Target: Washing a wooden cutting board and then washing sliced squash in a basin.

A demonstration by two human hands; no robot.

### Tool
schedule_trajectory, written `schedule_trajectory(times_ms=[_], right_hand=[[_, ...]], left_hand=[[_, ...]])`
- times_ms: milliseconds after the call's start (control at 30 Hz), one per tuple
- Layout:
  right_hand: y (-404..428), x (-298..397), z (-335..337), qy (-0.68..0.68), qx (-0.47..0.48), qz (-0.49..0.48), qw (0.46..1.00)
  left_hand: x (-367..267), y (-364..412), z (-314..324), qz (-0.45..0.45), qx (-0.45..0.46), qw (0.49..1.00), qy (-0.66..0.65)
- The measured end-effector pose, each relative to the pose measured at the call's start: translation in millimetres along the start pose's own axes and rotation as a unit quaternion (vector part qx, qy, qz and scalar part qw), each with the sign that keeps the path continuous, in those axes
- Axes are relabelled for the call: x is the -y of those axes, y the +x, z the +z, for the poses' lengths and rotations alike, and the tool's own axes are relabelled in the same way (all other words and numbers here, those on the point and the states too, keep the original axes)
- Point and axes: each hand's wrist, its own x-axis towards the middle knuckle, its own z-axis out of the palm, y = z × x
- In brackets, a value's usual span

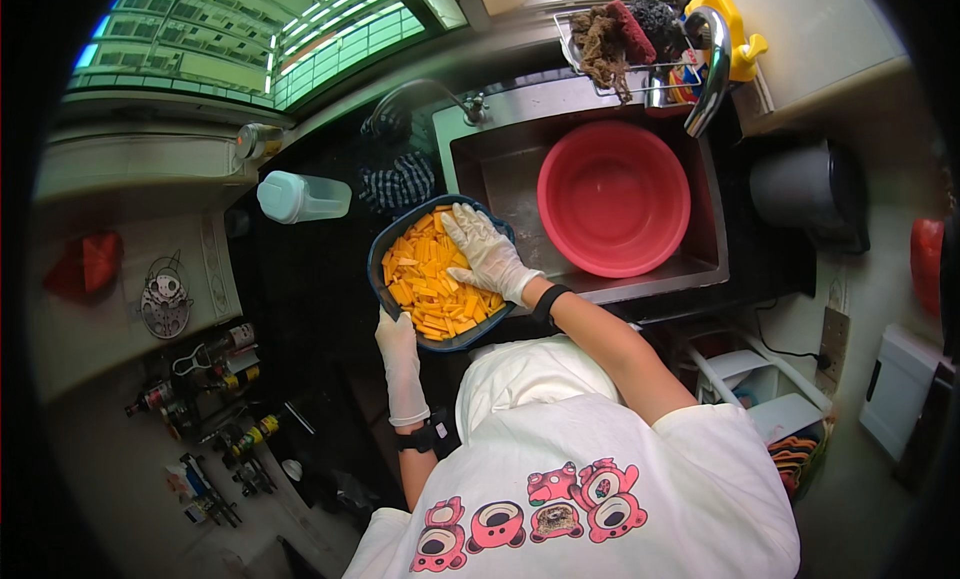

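A dark blue basin (379,264) full of cut orange pieces (424,279), sliced into short flat sticks, sits at the left front corner of the sink. My left hand (395,331), in a pale glove, grips the basin's near left rim, its fingers partly hidden by the wall. My right hand (484,252), gloved too, lies spread over the right part of the orange pieces, palm down and fingers apart. Whether it holds any piece beneath the palm is hidden. In the stainless steel sink (510,174), a large pink-red plastic basin (615,196) stands to the right of my right hand.
A lidded plastic pitcher (304,197) and a checked cloth (397,181) lie left of the sink. A small curved tap (474,110) rises behind it. At the back right are a chrome faucet (709,76) and a wire rack with scrubbers (611,46). Bottles (217,350) line the left wall.
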Motion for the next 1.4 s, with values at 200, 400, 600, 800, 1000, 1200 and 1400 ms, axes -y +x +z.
schedule_trajectory(times_ms=[200, 400, 600, 800, 1000, 1200, 1400], right_hand=[[-0.8, -0.6, -1.3, -0.004, 0.001, 0.002, 1.000], [-1.1, 0.2, -2.2, 0.001, 0.003, 0.011, 1.000], [-3.1, -2.7, -0.5, 0.002, 0.004, 0.009, 1.000], [-3.6, -3.2, -1.5, 0.005, -0.001, 0.005, 1.000], [-5.5, -2.9, -0.8, 0.013, -0.001, 0.009, 1.000], [-14.1, -8.6, 2.1, 0.009, -0.005, 0.035, 0.999], [-23.4, -17.3, 7.5, 0.009, -0.019, 0.059, 0.998]], left_hand=[[1.1, -0.7, 1.0, 0.018, -0.005, 0.999, 0.046], [-5.8, -6.9, 2.8, 0.023, -0.011, 0.997, 0.069], [-3.9, -8.8, 3.2, 0.003, -0.016, 0.995, 0.096], [-1.0, -12.6, 5.5, 0.032, -0.025, 0.994, 0.100], [-1.7, -16.7, 5.9, 0.031, -0.025, 0.992, 0.116], [4.4, -16.5, 10.2, 0.077, -0.043, 0.978, 0.189], [-10.3, -18.9, 17.8, 0.086, -0.023, 0.964, 0.251]])
